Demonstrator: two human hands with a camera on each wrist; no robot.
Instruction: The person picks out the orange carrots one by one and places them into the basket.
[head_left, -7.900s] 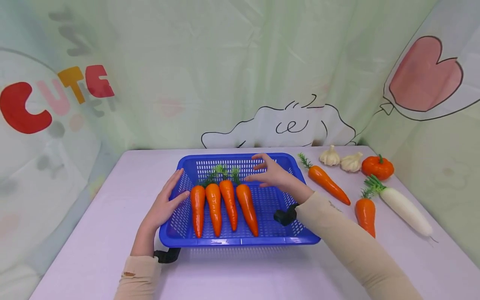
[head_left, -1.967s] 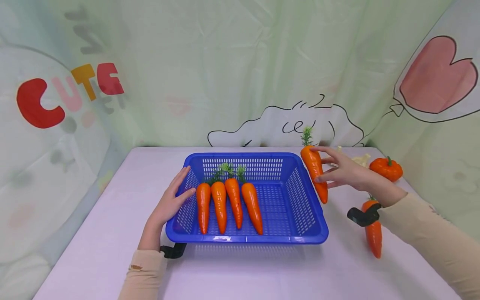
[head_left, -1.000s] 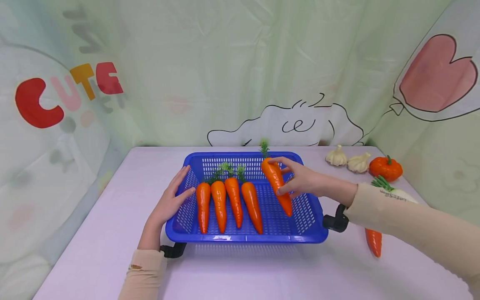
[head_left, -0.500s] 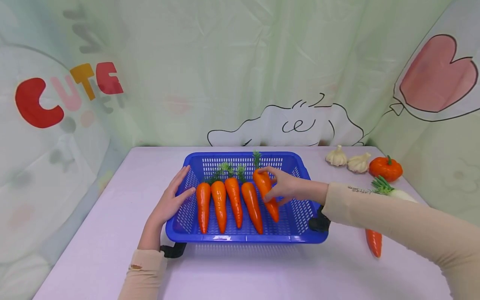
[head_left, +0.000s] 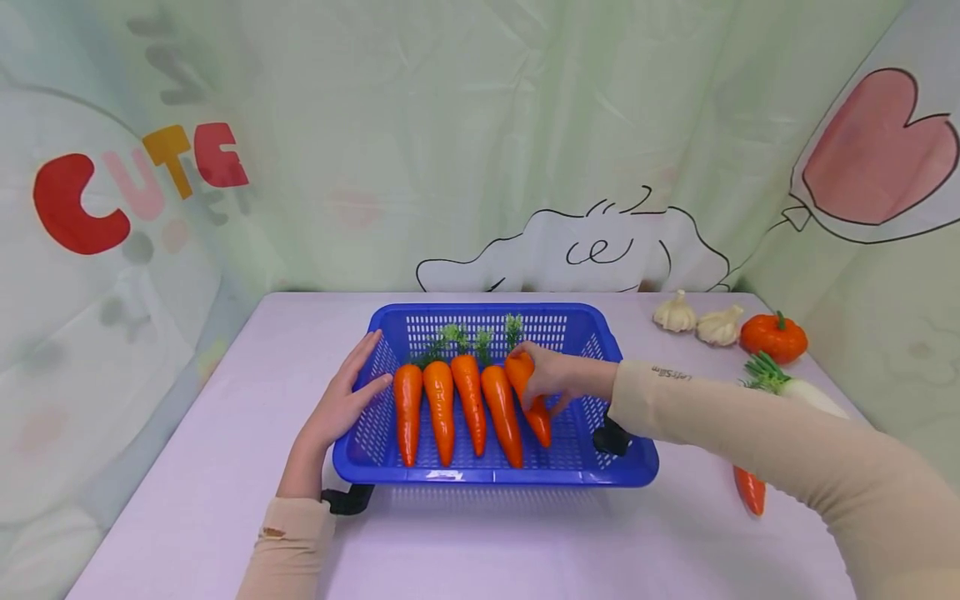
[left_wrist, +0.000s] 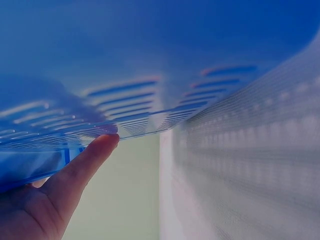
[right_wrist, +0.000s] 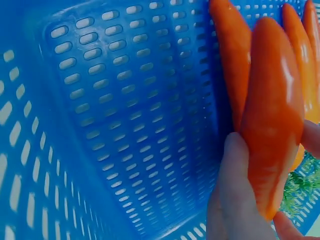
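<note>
A blue plastic basket (head_left: 495,477) with slotted walls stands mid-table, several orange carrots (head_left: 439,408) lying side by side in it. My right hand (head_left: 557,373) reaches in and grips another carrot (head_left: 540,427) by its upper part, beside the rightmost of the row. In the right wrist view, thumb and fingers close round this carrot (right_wrist: 272,110), tilted over a neighbouring carrot (right_wrist: 232,55). My left hand (head_left: 339,407) rests on the basket's left side, fingers straight, thumb towards the inside. The left wrist view shows a finger (left_wrist: 87,162) touching the slotted wall (left_wrist: 125,102).
On the table's right side lie two garlic bulbs (head_left: 675,313), a small orange pumpkin (head_left: 774,337) and a white radish (head_left: 813,395) with green leaves. Another carrot (head_left: 750,490) lies partly hidden under the right sleeve (head_left: 750,433). A curtain (head_left: 480,150) hangs behind the table.
The right hand has picked up the carrot from right of the basket, carried it left over the rim and lowered it beside the row. The left hand keeps its place on the basket.
</note>
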